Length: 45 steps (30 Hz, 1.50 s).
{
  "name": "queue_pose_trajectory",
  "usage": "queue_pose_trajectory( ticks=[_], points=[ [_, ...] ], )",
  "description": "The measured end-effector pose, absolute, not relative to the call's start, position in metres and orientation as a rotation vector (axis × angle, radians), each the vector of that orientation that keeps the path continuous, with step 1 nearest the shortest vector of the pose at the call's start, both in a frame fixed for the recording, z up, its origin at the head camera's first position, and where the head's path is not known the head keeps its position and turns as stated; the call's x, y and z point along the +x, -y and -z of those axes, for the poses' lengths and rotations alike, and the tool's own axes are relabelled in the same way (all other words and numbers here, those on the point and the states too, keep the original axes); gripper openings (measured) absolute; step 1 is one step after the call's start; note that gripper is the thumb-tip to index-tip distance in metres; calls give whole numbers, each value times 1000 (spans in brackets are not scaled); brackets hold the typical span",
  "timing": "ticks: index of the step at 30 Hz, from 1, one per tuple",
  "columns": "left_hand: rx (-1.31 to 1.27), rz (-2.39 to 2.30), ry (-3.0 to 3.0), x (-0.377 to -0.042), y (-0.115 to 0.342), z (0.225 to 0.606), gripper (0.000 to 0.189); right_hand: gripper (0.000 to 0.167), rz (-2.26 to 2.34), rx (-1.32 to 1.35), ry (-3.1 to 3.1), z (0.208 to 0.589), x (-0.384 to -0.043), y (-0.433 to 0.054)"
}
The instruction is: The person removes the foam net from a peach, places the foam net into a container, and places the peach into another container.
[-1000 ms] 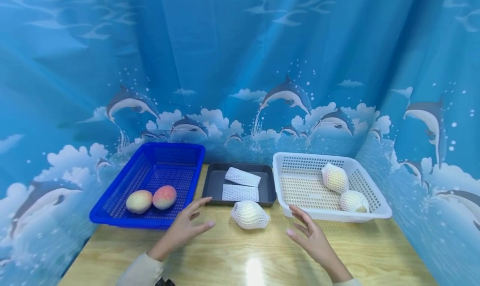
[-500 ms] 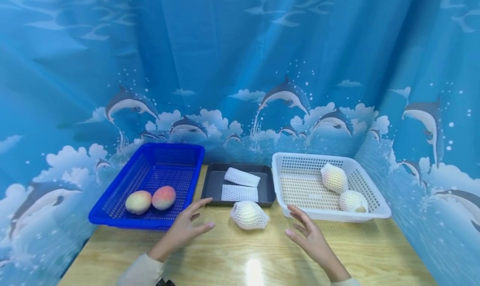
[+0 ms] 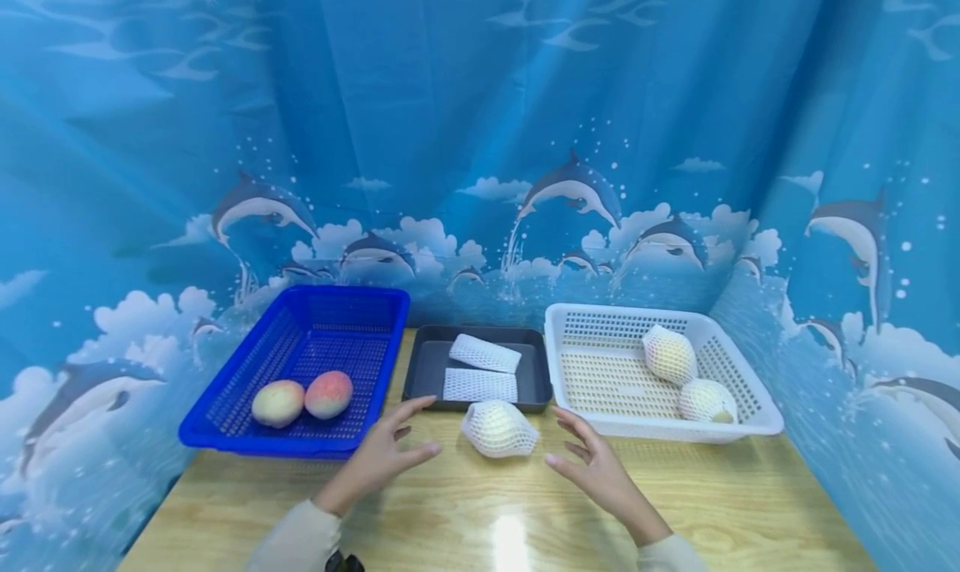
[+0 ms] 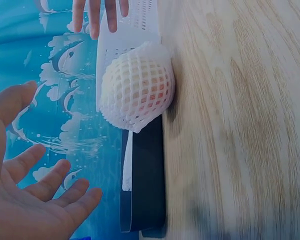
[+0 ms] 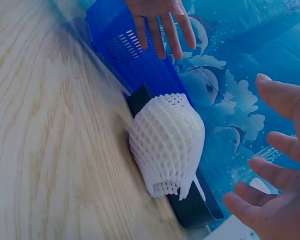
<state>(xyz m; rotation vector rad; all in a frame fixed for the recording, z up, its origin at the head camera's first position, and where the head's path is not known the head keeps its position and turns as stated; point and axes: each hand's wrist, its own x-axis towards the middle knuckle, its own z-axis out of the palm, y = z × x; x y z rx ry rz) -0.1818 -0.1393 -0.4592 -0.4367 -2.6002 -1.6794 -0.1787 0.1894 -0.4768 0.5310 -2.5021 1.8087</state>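
A peach in a white foam net [image 3: 498, 429] lies on the wooden table between my two hands, in front of the dark tray [image 3: 415, 372]. Through the mesh in the left wrist view, the netted peach [image 4: 140, 87] shows a red patch. My left hand [image 3: 380, 455] hovers to its left, fingers spread and holding nothing. On the other side is my right hand [image 3: 594, 468], also spread, close to the peach but apart from it. Two flat foam nets [image 3: 483, 353] lie in the tray.
At the left stands a blue basket [image 3: 202, 426] with two bare peaches [image 3: 328, 395]. A white basket [image 3: 600, 426] at the right holds two netted peaches [image 3: 670, 356]. A dolphin-print curtain [image 3: 480, 138] hangs behind the table [image 3: 450, 522].
Both hands have moved inward toward the netted peach, the left one to the right and the right one to the left. The peach, tray and baskets stay in place.
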Motion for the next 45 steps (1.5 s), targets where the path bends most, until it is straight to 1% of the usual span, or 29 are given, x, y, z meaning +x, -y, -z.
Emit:
queue_pose_trajectory(
  ticks=[13,18,25,32,37,45],
  points=[
    [-411,1731,2621,-195,125,471,65,65,-1751,486,2534,491,-200,-160],
    [-452,1748,2604,-199,119,477,64,67,-1717,492,2531,499,-210,-149],
    [-503,1722,2622,-200,113,482,67,69,-1644,510,2556,504,-218,-139],
    [-504,1749,2616,-202,110,487,67,76,-1599,483,2633,510,-226,-135],
    [-504,1778,2588,-202,107,487,65,78,-1610,496,2663,512,-230,-132],
    [-495,1800,2579,-200,106,485,63,90,-1602,524,2734,513,-231,-127]
  ],
)
